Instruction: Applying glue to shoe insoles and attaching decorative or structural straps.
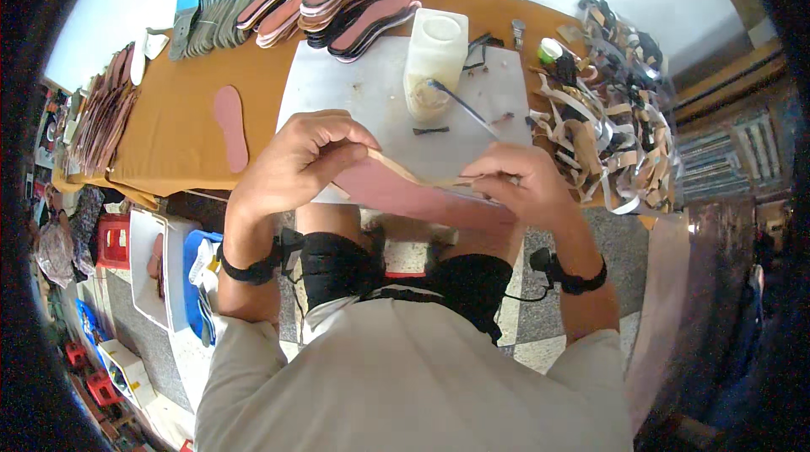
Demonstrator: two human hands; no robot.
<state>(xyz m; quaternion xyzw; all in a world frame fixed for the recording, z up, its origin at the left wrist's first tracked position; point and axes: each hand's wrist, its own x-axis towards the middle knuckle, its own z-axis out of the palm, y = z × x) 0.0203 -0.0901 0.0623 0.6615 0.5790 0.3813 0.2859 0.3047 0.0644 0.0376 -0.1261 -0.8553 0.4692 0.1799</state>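
Observation:
My left hand (297,157) and my right hand (515,182) both grip a pinkish-brown shoe insole (396,192) held flat between them at the near edge of a white work slab (337,85). A thin tan strip (405,169) runs along the insole's top edge, pinched under the fingers of both hands. The insole's right end is hidden beneath my right hand.
A white plastic jar (434,60) with a brush (460,102) stands on the slab. Stacks of insoles (337,5) line the far edge of the orange-brown table (177,123); one loose insole (230,125) lies at left. A heap of leather strips (607,106) fills the right.

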